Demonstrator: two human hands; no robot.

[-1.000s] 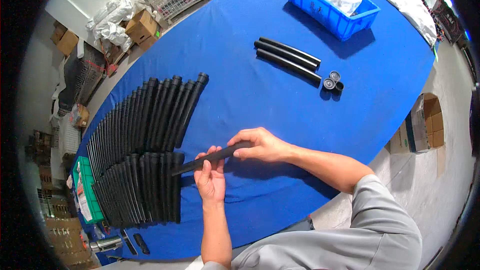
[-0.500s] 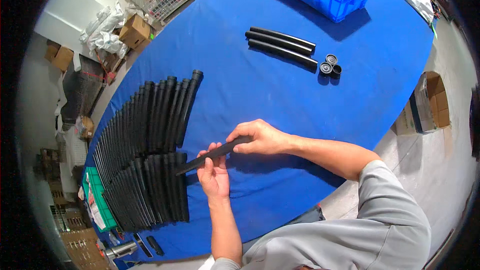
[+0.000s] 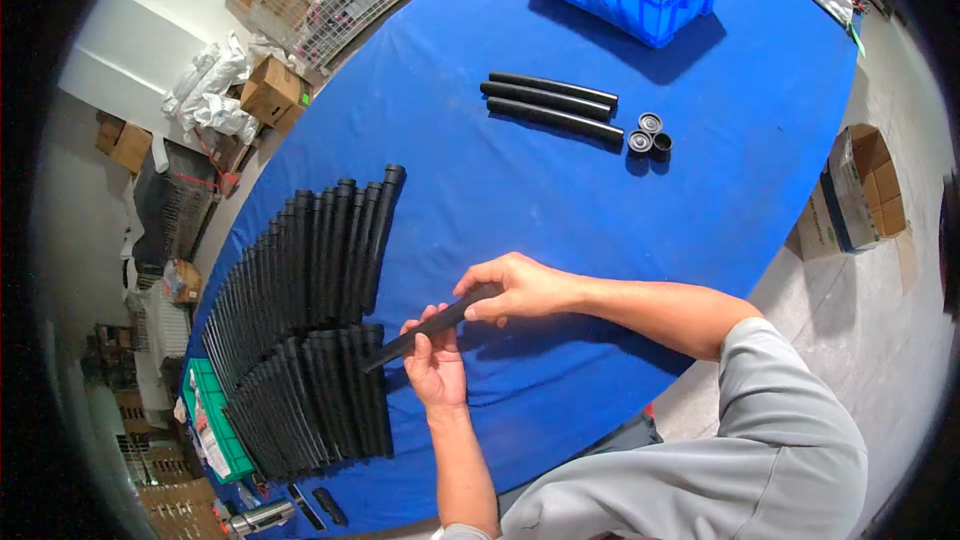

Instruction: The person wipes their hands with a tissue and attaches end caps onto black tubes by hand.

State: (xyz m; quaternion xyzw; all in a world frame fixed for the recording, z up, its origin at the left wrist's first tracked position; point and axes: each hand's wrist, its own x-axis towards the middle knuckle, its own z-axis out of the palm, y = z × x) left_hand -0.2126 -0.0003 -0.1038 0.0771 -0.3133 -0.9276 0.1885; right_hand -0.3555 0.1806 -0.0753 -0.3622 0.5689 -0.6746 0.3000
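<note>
A black tube (image 3: 432, 329) slants between my two hands above the blue cloth. My left hand (image 3: 437, 370) grips it from below, palm up, with the thumb along its near side. Wrapped over the upper right end is my right hand (image 3: 518, 287), which hides that end. The lower left end of the tube reaches over a row of black tubes (image 3: 330, 395) laid side by side. Behind that row lies another row of black tubes with wider capped ends (image 3: 325, 250). Three loose tubes (image 3: 552, 112) rest farther back, beside three round black caps (image 3: 648, 140).
A blue plastic crate (image 3: 625, 2) holding clear bags stands at the table's far side. At the left edge sit a green tray (image 3: 216, 420) and a metal cylinder (image 3: 262, 518). An opened cardboard box (image 3: 865, 185) is on the floor to the right.
The whole view has tilted slightly, shifting the table and its contents in the picture. Both hands keep hold of the tube, with only a slight shift in their position.
</note>
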